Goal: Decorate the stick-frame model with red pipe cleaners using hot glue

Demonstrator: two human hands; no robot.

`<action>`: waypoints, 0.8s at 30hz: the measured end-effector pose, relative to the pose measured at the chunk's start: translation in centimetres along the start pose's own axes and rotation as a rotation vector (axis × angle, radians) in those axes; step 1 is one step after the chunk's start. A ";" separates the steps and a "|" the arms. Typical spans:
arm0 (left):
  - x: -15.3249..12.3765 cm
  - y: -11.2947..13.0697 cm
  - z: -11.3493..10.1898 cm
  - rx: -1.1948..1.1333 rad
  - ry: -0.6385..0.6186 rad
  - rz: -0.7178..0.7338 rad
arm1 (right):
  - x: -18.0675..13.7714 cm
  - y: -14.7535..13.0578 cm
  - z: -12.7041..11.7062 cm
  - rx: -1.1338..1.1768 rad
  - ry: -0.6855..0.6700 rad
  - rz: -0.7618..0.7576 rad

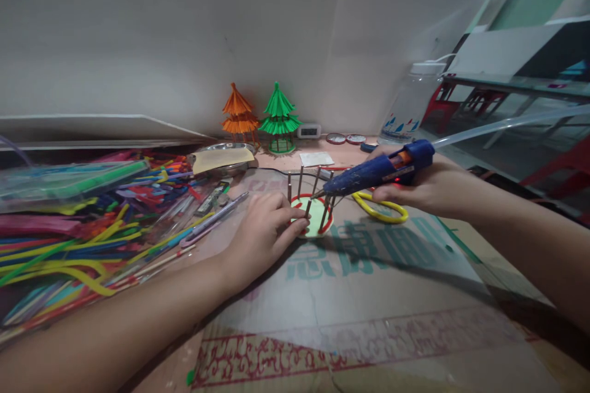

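My right hand is wrapped around a blue hot glue gun, and a long translucent glue stick runs out of its back. The nozzle points down and left over a small round base, pale green with a red rim. Several thin brown posts stand upright around that rim. Pressed against the base's left side, my left hand has its thumb and fingertips closed at the foot of a front post. Fingers partly cover that edge, and whether the nozzle touches a post I cannot tell.
Behind stand an orange tiered model and a green one, near a small digital clock. Colourful pipe cleaners pile up at left, beside a metal dish. A yellow ring and a plastic bottle are at right.
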State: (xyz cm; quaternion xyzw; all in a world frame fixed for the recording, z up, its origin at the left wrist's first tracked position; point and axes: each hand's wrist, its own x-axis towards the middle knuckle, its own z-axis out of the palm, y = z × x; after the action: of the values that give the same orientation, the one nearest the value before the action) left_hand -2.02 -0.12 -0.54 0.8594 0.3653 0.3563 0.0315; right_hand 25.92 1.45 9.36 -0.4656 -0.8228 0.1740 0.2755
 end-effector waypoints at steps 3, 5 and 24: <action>0.0 0.0 0.0 0.002 0.000 0.001 | 0.0 0.2 0.0 -0.008 -0.018 -0.008; 0.0 0.0 0.0 0.006 -0.008 -0.003 | 0.0 0.3 -0.1 -0.005 -0.050 -0.013; 0.1 0.1 -0.2 -0.021 -0.038 -0.061 | 0.5 2.0 -2.5 0.334 -0.128 0.012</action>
State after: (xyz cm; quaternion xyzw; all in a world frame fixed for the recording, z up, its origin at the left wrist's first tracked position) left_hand -2.02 -0.18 -0.33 0.8541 0.3868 0.3427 0.0580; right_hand 28.61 2.95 10.40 -0.4063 -0.7954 0.3393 0.2951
